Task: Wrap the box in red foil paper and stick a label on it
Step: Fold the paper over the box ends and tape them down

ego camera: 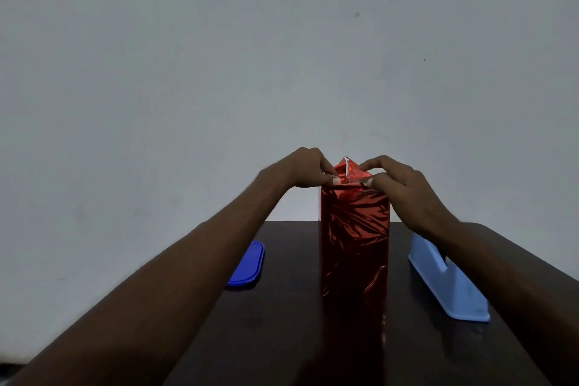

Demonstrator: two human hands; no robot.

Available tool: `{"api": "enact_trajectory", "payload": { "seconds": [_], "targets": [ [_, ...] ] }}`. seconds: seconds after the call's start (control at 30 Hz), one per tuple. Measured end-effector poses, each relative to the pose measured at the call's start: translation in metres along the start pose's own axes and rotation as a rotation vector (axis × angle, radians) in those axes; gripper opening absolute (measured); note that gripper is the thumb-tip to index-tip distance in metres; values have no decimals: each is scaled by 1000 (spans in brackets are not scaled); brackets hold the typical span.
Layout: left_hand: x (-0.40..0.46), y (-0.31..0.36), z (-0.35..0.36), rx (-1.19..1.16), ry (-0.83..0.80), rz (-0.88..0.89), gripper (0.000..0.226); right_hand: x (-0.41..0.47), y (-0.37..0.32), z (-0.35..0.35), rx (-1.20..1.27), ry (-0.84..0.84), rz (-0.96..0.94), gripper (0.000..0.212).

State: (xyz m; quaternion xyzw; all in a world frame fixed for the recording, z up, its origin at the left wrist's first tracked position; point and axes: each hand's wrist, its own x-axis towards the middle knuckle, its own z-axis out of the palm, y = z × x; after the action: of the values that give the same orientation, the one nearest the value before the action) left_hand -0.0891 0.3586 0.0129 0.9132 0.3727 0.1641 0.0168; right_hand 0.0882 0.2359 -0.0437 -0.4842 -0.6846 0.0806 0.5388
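Dark glossy wooden counter (282,338) carrying a tall upright box wrapped in crinkled red foil paper (354,241) at its centre. Left hand (308,168) and right hand (396,180) each pinch the foil folds gathered at the box top. Flat blue plastic lid (248,265) lies to the left; pale blue plastic tape dispenser (446,280) stands to the right.

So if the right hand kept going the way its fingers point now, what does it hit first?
Probably the raised red foil flap atop the box; the right hand points leftward at it, with the left hand just beyond. Depth is unclear.
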Motion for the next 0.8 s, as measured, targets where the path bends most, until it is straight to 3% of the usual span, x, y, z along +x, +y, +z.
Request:
{"api": "enact_trajectory", "payload": {
  "seconds": [0.37,0.8],
  "targets": [
    [3,-4,-5,-64,-56,-27,35,-7,3,6,-193,25,-104,38],
    [3,-3,-6,-136,-68,-29,36,-7,3,7,-139,97,-153,33]
  ]
}}
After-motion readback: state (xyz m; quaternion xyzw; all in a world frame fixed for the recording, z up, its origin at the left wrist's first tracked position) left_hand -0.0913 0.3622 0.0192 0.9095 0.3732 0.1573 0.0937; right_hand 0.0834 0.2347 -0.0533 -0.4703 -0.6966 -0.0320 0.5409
